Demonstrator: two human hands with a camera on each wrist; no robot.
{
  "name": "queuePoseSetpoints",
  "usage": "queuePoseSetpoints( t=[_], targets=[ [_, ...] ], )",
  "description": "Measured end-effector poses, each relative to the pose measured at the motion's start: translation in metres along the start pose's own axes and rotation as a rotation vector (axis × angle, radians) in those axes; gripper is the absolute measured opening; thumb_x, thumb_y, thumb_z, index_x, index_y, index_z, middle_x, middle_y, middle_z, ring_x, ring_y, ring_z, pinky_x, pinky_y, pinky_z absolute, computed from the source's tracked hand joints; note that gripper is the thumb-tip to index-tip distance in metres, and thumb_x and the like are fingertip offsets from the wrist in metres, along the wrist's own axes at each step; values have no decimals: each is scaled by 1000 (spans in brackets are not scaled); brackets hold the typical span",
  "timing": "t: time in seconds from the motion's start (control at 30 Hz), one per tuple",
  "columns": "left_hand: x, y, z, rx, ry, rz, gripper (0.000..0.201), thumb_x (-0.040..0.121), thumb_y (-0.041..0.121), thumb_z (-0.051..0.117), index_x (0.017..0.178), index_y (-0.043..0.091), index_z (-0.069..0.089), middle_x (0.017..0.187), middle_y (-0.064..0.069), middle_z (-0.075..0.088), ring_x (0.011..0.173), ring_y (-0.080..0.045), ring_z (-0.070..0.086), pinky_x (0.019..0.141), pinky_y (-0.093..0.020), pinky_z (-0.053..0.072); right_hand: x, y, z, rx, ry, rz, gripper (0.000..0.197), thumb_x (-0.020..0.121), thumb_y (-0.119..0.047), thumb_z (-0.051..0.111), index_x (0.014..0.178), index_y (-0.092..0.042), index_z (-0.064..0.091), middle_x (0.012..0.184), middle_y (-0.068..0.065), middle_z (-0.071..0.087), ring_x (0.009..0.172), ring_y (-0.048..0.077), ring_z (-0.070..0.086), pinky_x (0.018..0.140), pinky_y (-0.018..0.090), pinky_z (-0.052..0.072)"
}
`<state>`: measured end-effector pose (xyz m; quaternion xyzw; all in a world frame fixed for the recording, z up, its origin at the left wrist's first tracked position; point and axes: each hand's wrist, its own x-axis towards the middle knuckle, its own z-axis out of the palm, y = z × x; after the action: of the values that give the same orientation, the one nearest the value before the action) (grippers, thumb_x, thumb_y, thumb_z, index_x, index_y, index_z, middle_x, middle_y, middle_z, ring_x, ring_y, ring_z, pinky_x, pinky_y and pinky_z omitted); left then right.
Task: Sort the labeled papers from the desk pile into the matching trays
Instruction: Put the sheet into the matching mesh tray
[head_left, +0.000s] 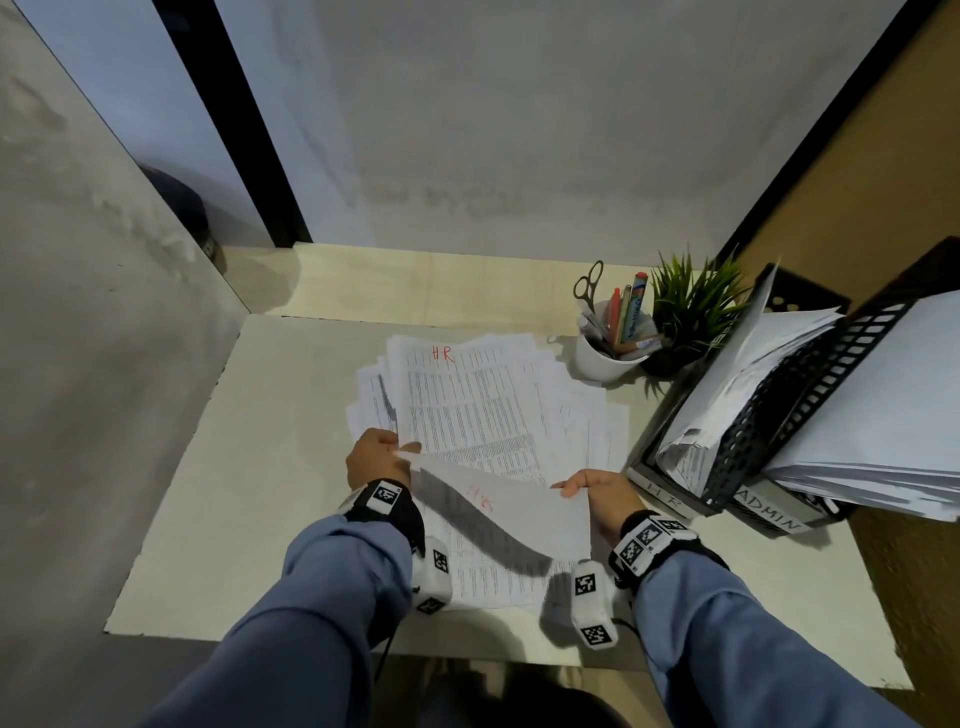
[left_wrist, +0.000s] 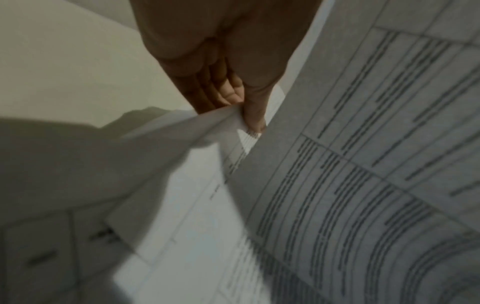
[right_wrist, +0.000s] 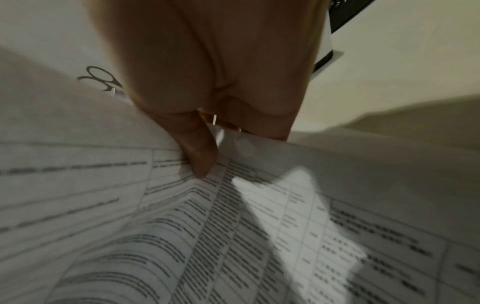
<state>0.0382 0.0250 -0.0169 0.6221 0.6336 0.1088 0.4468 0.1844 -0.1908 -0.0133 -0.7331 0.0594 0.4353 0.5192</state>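
L hand (head_left: 376, 460) & R hand (head_left: 597, 496) fingers pinch 1 thin curled sheet (head_left: 511, 512).

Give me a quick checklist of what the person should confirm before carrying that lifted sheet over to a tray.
1. Left hand pinches the lifted sheet at its corner: ok.
2. Right hand pinches the other corner: ok.
3. Label on the lifted sheet read: red writing shows through, looks like HR, but seen from the back: cannot tell.
4. Only one sheet lifted: edges look single in the wrist views, but blurred: cannot tell.
5. HR tray located, right of the desk pile: ok.
6. Room in the HR tray: it holds a thick, slumped stack already: cannot tell.
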Motion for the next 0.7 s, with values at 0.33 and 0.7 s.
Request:
queuePoseSetpoints(
  t=[0.33, 0.7],
  targets=[
    [-13, -9, -23, 114, 15, 321, 28, 92, 2, 50, 112, 3, 68, 98, -15, 70, 85, -25, 61, 73, -22, 40, -14, -1, 3, 126, 5, -11, 45, 62, 36, 33, 48, -4, 49, 64, 7, 48, 65, 22, 47, 52, 23, 39],
    [-25, -28, -20, -528, -250, 30, 44, 74, -21, 42, 48, 9, 62, 76, -15, 70, 81, -35, 64, 81, -41, 52, -20, -10, 1, 227, 77, -3, 37, 76, 10, 53, 49, -15, 58, 100, 8, 61, 88, 20, 56, 86, 32, 43]
  ],
)
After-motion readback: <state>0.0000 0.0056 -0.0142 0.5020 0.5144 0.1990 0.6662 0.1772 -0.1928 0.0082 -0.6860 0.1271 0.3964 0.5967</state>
